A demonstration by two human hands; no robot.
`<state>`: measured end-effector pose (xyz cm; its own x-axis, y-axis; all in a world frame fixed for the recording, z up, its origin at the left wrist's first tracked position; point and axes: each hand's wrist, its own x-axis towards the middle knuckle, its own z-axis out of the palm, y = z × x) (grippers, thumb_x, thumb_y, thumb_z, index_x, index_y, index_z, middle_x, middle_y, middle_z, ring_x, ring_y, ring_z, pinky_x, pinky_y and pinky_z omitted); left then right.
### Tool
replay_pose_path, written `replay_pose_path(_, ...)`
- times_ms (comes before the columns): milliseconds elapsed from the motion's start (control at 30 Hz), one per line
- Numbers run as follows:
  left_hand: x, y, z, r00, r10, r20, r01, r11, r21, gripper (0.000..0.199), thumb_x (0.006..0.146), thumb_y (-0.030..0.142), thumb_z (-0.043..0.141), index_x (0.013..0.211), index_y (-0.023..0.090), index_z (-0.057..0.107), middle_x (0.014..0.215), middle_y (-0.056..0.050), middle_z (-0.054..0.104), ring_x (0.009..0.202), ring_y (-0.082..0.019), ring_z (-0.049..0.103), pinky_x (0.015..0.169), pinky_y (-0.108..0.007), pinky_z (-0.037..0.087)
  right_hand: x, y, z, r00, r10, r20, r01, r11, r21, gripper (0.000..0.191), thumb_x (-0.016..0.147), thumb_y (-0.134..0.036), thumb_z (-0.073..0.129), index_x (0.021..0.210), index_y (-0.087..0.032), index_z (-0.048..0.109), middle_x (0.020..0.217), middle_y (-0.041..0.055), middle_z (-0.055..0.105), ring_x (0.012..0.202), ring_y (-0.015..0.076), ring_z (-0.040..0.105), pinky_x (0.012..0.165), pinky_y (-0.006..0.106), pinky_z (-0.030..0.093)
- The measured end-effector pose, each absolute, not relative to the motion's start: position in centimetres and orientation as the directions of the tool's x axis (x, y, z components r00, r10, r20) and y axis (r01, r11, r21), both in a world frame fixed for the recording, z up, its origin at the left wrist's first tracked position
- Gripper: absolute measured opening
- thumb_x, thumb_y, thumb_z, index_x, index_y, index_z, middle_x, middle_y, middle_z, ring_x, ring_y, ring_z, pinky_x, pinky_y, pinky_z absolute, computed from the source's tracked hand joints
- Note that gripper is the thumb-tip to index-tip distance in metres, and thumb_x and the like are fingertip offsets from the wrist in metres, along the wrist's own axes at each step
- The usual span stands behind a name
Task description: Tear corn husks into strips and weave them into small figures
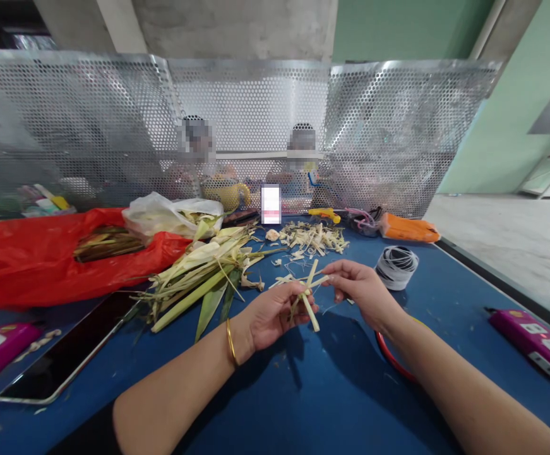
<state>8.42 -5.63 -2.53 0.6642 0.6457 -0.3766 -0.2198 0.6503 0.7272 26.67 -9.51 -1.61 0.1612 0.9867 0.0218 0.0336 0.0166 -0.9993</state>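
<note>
Above the middle of the blue table (341, 404), my left hand (275, 313) is closed around a small bundle of pale green husk strips (313, 319), whose ends stick out in several directions. My right hand (357, 284) pinches the tip of one pale strip on the bundle's right side. A thin thread-like strand hangs between the two hands. The inner fingers of my left hand are partly hidden. To the left of that hand lies a heap of long green and yellow husk leaves (208, 272). Pale trimmed scraps (315, 239) are piled beyond my hands.
A red plastic bag (28, 253) and a white bag (161, 215) lie left, near a dark tablet (76, 347). A wire spool (396, 268) and orange packet (410, 227) sit right. Magenta power strips (535, 341) flank the table. Two people are behind the perforated metal screen (251, 95).
</note>
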Motion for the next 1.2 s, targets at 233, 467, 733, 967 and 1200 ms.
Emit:
replay_pose_path(233, 8.5, -5.9, -2.3, 0.667, 0.627, -0.402, -0.191, 0.665, 0.722, 0.012, 0.077, 0.018, 0.061, 0.087, 0.012, 0.065, 0.097, -0.007, 0.07, 0.068, -0.011, 0.066, 0.056, -0.019, 0.054, 26.5, -9.6, -1.4, 0.176, 0.984, 0.039, 0.084, 0.024, -0.996, 0.023, 0.064, -0.032, 0.071, 0.079, -0.016, 0.065, 0.065, -0.0027, 0.065, 0.038, 0.0032, 0.041, 0.041, 0.019, 0.036)
replay_pose_path(467, 8.9, -6.1, -2.4, 0.64, 0.66, -0.394, -0.237, 0.657, 0.716, 0.016, 0.078, 0.015, 0.059, 0.092, 0.011, 0.065, 0.103, -0.007, 0.069, 0.069, -0.012, 0.067, 0.057, -0.02, 0.054, 26.0, -9.7, -1.7, 0.147, 0.989, 0.001, 0.08, -0.011, -0.997, 0.024, 0.067, -0.032, 0.068, 0.084, -0.016, 0.064, 0.067, -0.0009, 0.068, 0.035, 0.003, 0.038, 0.037, 0.019, 0.033)
replay_pose_path(733, 9.1, -6.6, -2.6, 0.685, 0.627, -0.371, -0.218, 0.662, 0.717, 0.009, 0.077, 0.015, 0.058, 0.083, 0.011, 0.065, 0.074, -0.004, 0.068, 0.066, -0.014, 0.067, 0.061, -0.023, 0.055, 25.8, -9.6, -1.9, 0.198, 0.979, 0.039, 0.032, 0.033, -0.999, 0.023, 0.064, -0.033, 0.07, 0.08, -0.016, 0.065, 0.07, 0.0001, 0.068, 0.039, 0.0038, 0.041, 0.038, 0.019, 0.033)
replay_pose_path(967, 9.1, -5.8, -2.5, 0.535, 0.784, -0.316, -0.221, 0.491, 0.843, 0.005, 0.073, 0.018, 0.063, 0.072, 0.013, 0.063, 0.065, -0.002, 0.065, 0.061, -0.011, 0.063, 0.061, -0.021, 0.052, 27.0, -9.5, -1.4, 0.129, 0.991, 0.037, 0.26, 0.002, -0.966, 0.021, 0.066, -0.031, 0.067, 0.081, -0.016, 0.066, 0.064, -0.0009, 0.065, 0.043, 0.0069, 0.046, 0.045, 0.022, 0.037)
replay_pose_path(1200, 9.0, -5.5, -2.6, 0.389, 0.884, -0.257, -0.141, 0.333, 0.932, 0.01, 0.07, 0.022, 0.065, 0.067, 0.014, 0.06, 0.064, -0.003, 0.065, 0.057, -0.012, 0.061, 0.059, -0.022, 0.049, 27.1, -10.4, -0.6, -0.147, 0.965, 0.217, 0.74, 0.253, -0.624, 0.014, 0.082, -0.023, 0.054, 0.07, -0.02, 0.062, 0.067, -0.0002, 0.062, 0.062, 0.0136, 0.053, 0.058, 0.024, 0.039)
